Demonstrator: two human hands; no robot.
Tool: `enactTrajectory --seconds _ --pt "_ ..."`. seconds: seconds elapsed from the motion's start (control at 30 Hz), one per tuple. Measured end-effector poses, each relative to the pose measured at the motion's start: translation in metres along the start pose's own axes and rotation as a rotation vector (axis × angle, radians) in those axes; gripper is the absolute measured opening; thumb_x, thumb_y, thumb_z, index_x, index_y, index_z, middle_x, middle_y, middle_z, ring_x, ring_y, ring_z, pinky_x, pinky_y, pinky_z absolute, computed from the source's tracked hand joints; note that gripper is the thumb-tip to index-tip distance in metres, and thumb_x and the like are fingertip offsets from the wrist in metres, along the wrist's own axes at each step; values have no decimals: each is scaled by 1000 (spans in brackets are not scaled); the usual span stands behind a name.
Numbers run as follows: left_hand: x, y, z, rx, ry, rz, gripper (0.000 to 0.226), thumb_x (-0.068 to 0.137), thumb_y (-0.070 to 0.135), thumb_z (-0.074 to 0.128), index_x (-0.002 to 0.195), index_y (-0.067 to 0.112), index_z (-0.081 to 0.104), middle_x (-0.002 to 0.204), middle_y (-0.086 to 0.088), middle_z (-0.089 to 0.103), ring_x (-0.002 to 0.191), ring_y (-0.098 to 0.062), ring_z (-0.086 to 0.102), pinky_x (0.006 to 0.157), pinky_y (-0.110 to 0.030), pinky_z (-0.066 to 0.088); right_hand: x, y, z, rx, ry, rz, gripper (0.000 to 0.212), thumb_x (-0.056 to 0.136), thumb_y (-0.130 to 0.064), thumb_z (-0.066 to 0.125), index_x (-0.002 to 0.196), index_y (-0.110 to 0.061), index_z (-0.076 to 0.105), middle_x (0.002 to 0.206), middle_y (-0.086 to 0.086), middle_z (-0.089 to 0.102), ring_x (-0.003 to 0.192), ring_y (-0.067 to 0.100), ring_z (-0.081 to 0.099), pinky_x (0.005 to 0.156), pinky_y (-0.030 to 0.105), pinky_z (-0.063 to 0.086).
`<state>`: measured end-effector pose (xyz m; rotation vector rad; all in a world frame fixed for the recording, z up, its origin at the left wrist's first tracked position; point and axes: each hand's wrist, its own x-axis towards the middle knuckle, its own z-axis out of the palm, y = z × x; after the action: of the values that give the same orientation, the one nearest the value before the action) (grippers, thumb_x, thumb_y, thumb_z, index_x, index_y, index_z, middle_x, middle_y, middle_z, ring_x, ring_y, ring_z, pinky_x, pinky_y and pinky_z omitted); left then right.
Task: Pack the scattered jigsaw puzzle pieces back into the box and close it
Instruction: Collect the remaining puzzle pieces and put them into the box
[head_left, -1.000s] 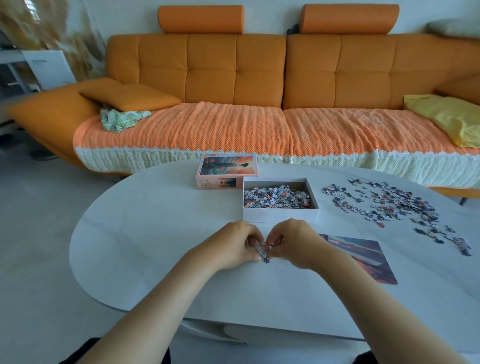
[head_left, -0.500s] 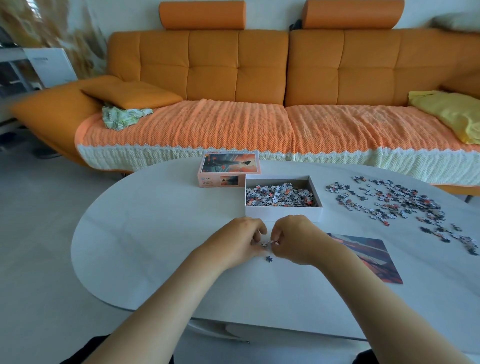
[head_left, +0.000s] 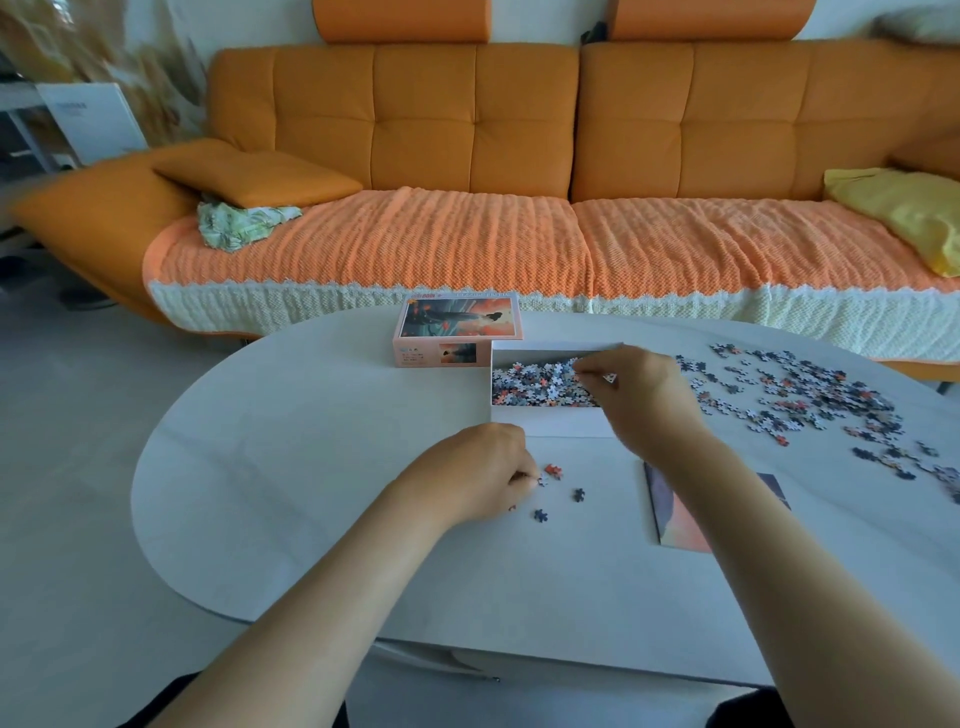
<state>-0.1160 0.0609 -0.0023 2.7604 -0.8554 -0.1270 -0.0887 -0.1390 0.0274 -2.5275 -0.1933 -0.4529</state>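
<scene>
Handling stray pieces (head_left: 554, 471): a few loose ones on the table (head_left: 311, 467), at 6 o'clock of the box. Thin card, near weightless, stiff, but the tabs bend. They skate on the smooth top, so nip one by its edge or rake them into a cupped palm.
Left hand (head_left: 478, 473): knuckles up, fingers curled, tips down on the table at the strays. Cannot tell whether a piece is pinched under them; too small.
Print (head_left: 675, 525): flat picture sheet at 4 o'clock of the box, partly under the right forearm.
Right hand (head_left: 639, 395): over the box's right end, thumb and forefinger nipping the pinched piece (head_left: 610, 378) above the tray.
Box (head_left: 545, 423): open white tray with light card walls, packed pieces (head_left: 535, 384) layered inside. Judged to slide if bumped, so steady it by a side wall.
Lid (head_left: 457, 332): off, picture side up, just beside the box's 10 o'clock corner. It goes on last.
Pile (head_left: 805, 400): big scatter at 3 o'clock of the box, not yet packed; most of the task is left.
Sofa (head_left: 467, 130): orange, beyond the table at 12 o'clock.
Change: half a second back both hands met at 6 o'clock of the box with one stray showing. Now the right hand has gone up to the box, the left has stayed, and several strays lie exposed.
</scene>
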Motion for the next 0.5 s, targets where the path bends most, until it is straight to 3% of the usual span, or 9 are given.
enactTrajectory --seconds 0.1,0.2,0.27,0.37,0.5 --pt "-2 -4 -1 -90 -9 -7 18 88 37 65 95 25 76 93 8 54 81 -10 55 70 -30 48 3 8 7 -40 -81 -76 21 91 -14 61 108 -20 73 110 4 65 96 22 62 85 33 49" --pt "-1 -5 -1 -121 17 1 17 87 31 68 101 25 76 95 7 57 83 -8 53 69 -26 42 -5 -1 5 5 -76 -167 21 90 -12 61 102 -23 75 99 -5 67 75 1 57 75 23 45" --pt "0 -4 -1 -106 28 16 14 88 29 67 98 26 75 92 8 55 81 -8 52 67 -25 40 -14 -7 3 -20 -256 -157 18 89 -20 63 100 -29 74 93 -14 68 67 -9 53 73 15 41" --pt "-2 -1 0 -32 49 45 15 88 24 61 94 27 75 87 4 54 77 -15 56 64 -29 47 -27 -12 12 -141 -531 -82 13 85 -28 68 96 -29 74 88 -11 71 72 2 60 71 22 50" --pt "-3 2 5 88 107 67 25 89 15 51 88 23 74 83 0 54 71 -23 58 56 -31 44 -30 -14 21 -176 -538 -49 11 80 -20 68 81 -23 78 83 -4 72 77 16 66 72 33 56"
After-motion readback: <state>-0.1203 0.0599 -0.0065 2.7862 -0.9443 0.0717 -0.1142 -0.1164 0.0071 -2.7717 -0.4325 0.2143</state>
